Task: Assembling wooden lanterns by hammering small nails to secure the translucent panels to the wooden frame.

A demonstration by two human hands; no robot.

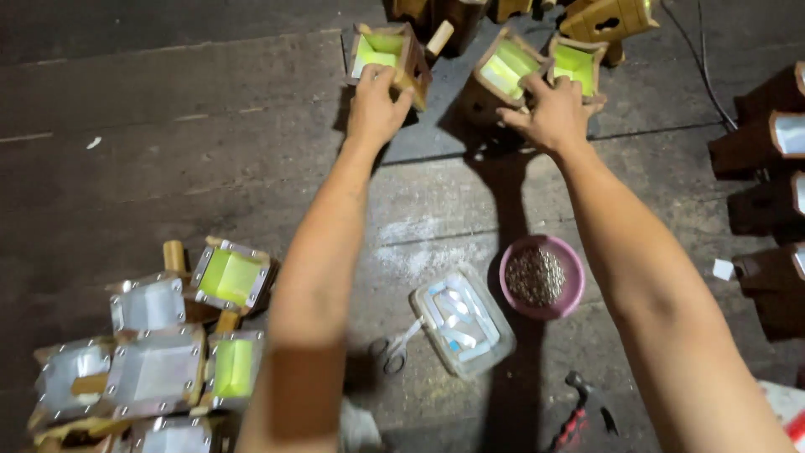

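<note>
Both arms stretch forward over a dark concrete floor (168, 151). The left hand (376, 105) closes on the rim of a small wooden box with a yellow-green panel (381, 52), which sits at the far edge of the floor. The right hand (549, 113) grips the rim of a second wooden box (501, 71) just beside a third (577, 63). Nearer lie a pink bowl of small metal pieces (542, 277), a clear plastic tray (462, 320), scissors (396, 348) and a pile of finished boxes (159, 344).
</note>
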